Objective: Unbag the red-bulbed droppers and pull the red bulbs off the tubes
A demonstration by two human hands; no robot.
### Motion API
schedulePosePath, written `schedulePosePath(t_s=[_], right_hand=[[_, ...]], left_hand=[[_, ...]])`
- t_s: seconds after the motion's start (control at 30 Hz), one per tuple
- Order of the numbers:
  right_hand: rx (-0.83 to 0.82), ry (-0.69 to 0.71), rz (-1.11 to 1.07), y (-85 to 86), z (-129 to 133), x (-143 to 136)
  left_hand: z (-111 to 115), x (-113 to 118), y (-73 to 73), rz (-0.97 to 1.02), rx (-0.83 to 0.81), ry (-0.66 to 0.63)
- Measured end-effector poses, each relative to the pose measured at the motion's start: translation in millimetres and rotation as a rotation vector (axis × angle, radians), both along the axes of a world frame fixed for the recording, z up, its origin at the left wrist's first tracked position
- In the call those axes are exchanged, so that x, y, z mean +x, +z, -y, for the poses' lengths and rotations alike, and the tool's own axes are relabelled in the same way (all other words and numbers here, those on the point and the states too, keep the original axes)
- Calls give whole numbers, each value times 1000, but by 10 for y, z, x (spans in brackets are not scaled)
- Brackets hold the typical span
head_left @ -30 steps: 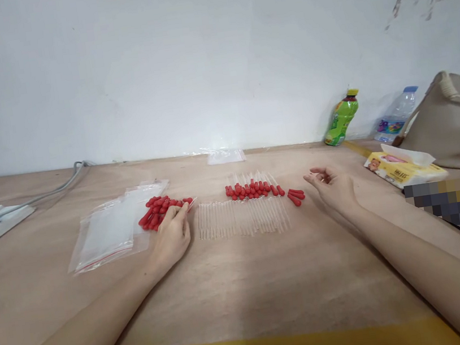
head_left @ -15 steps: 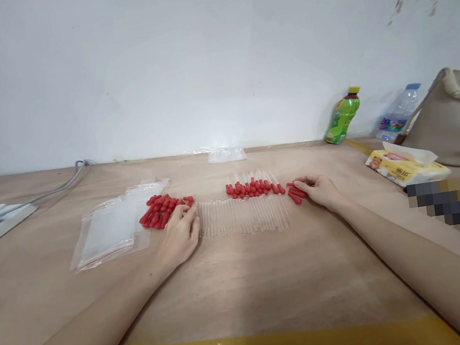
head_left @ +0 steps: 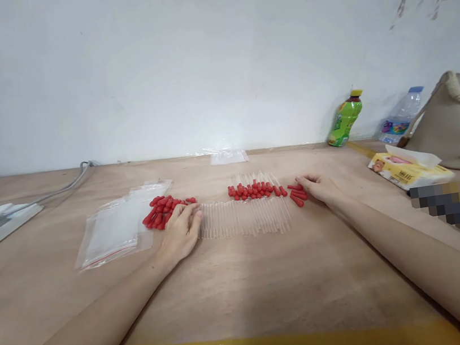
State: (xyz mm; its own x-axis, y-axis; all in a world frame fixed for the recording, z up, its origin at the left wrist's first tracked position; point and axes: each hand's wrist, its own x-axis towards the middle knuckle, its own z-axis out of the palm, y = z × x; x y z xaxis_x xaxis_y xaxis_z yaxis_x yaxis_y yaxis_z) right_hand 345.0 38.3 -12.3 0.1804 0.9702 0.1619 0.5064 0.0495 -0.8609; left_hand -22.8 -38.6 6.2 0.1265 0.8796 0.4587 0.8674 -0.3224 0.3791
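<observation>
My left hand point(head_left: 181, 230) rests between a pile of red rubber bulbs point(head_left: 159, 211) and the left end of a row of clear thin tubes point(head_left: 242, 217). Its fingers are bent close together; whether anything is in them is hidden. Behind the tubes lies a line of red bulbs point(head_left: 252, 190) on pale pointed tips. My right hand point(head_left: 320, 187) is at the right, its thumb and fingers near a few loose red bulbs point(head_left: 297, 197). What that hand holds, if anything, cannot be made out.
Clear zip bags point(head_left: 112, 232) lie at the left, near a power strip point(head_left: 14, 217) with cables. At the right are a green bottle point(head_left: 346, 121), a water bottle point(head_left: 402, 117), a tissue pack point(head_left: 409, 169) and a grey bag point(head_left: 448, 124).
The view has shifted slightly. My right hand has lifted its fingers a little off the loose red bulbs; my left thumb has moved slightly at the tubes' end.
</observation>
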Motion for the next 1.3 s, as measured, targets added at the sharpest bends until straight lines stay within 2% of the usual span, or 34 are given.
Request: schedulePosePath(t_s=[0.13, 0.33, 0.53, 0.7, 0.8, 0.93, 1.0, 1.03, 1.1, 1.2, 1.3], right_hand=[[-78, -33, 106, 79, -183, -46], [-210, -5, 325, 219, -402, -240], [-358, -18, 480, 352, -472, -403], [-365, -48, 495, 469, -433, -510], [-262, -11, 436, 580, -277, -569], [-25, 133, 331, 613, 162, -702], [275, 277, 262, 527, 438, -790], [393, 330, 305, 465, 573, -834], [615, 351, 446, 330, 805, -920], [848, 401, 592, 181, 1014, -1035], [949, 473, 653, 130, 1066, -1128]], left_hand=[[-3, 5, 5, 18, 0, 17], [-2, 6, 8, 10, -10, 21], [-23, -14, -23, 4, 10, -2], [-17, -17, -34, -2, 36, -11], [20, 10, 4, -24, 102, -25], [96, 64, 69, -85, 269, -37], [138, 96, 81, -125, 396, -84], [159, 116, 81, -147, 465, -124], [206, 169, 78, -208, 570, -228], [272, 282, 80, -341, 630, -391], [305, 396, 83, -429, 654, -485]])
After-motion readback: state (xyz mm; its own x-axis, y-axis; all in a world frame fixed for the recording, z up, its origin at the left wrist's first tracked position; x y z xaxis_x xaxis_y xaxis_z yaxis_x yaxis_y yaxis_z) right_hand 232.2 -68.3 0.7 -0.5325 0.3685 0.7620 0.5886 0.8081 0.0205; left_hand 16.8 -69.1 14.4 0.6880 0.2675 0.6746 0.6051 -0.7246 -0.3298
